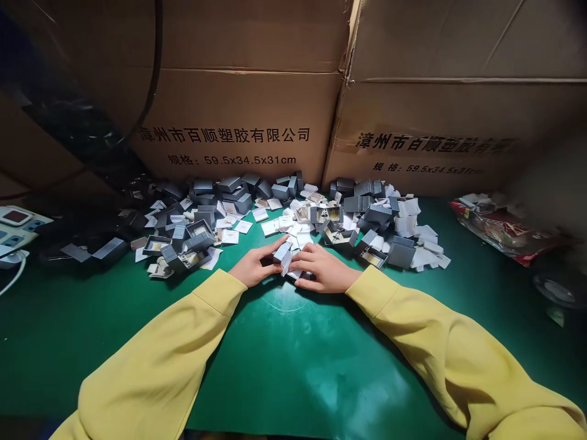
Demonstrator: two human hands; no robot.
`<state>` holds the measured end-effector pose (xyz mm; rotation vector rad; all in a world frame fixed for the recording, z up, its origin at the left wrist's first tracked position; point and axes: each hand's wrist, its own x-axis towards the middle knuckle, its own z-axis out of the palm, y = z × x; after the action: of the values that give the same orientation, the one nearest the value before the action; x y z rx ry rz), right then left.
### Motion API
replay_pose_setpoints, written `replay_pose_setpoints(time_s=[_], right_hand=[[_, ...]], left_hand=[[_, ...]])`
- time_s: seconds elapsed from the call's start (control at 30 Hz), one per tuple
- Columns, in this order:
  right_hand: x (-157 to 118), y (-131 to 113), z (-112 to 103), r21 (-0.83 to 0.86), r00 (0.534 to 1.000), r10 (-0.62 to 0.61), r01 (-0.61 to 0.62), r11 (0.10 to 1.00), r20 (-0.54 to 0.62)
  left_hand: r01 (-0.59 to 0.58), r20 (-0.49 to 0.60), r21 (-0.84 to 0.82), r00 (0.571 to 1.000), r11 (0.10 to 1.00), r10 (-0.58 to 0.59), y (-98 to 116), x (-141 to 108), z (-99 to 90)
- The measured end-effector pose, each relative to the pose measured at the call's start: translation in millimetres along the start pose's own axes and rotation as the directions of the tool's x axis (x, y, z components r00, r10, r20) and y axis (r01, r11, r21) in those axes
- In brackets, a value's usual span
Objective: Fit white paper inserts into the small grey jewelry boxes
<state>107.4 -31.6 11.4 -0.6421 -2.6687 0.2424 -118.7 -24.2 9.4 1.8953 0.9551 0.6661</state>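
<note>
My left hand [255, 265] pinches a small grey box [282, 253], tilted, with a white face turned toward the right. From the other side my right hand [324, 269] closes its curled fingers against the same box, its thumb low near the table. Under the fingers shows a bit of white and dark material, too covered to make out. Just beyond the hands lies a loose heap of flat white pieces [300, 227]. Open grey boxes with pale inserts [338, 235] lie to the right of this heap.
Piles of grey boxes [183, 253] and white pieces spread left and right on the green table [284, 366]. Large cardboard cartons [238, 104] stand behind. A red plastic bag [509, 235] lies at the right; a power strip [21, 226] is at the far left.
</note>
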Motion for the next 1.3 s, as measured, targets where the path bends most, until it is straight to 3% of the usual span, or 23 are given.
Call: replay_pose_setpoints(time_s=[0.5, 0.83, 1.3], right_hand=[[2, -1, -3, -0.055, 0.998, -0.020, 0.024, 0.998, 0.064], [-7, 1, 8, -0.040, 0.995, -0.016, 0.012, 0.999, -0.098], [1, 1, 11, -0.077, 1.000, 0.015, -0.015, 0.997, 0.004]], left_hand=[[-0.033, -0.022, 0.097, 0.999, 0.995, 0.035, 2, 1, 1.8], [0.038, -0.026, -0.016, 0.999, 0.999, -0.038, 0, 1, 1.7], [0.031, -0.013, 0.037, 0.999, 0.999, -0.031, 4, 1, 0.3]])
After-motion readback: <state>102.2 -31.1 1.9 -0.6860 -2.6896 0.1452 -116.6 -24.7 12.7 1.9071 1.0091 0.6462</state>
